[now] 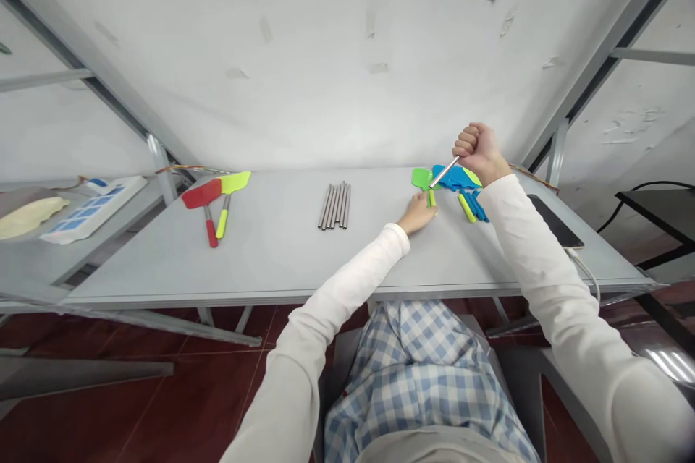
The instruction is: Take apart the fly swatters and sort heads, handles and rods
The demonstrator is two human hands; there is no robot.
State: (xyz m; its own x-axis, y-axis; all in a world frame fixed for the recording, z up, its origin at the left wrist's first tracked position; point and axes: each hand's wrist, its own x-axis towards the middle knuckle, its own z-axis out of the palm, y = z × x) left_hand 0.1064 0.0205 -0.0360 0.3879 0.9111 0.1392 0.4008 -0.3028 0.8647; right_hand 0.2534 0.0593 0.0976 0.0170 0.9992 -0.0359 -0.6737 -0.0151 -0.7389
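Note:
My right hand (481,150) is a fist around a metal tube (444,172), raised over the table's right part. The tube slants down to the left, its lower end close to the green handle sleeve (431,197). My left hand (419,215) rests low on the table, fingers closed on that sleeve. Just behind it lies a green spatula head (421,177), with several blue spatula heads (459,178) alongside, partly behind my right hand. Blue handle sleeves (480,207) and a yellow-green sleeve (466,207) lie to the right. Whether tube and sleeve touch, I cannot tell.
Several metal tubes (334,206) lie side by side mid-table. Farther left are a red spatula (204,195) and a yellow-green spatula (233,184). A dark phone-like slab (557,223) with a white cable (583,266) sits at the right. A wall (347,108) stands behind the table.

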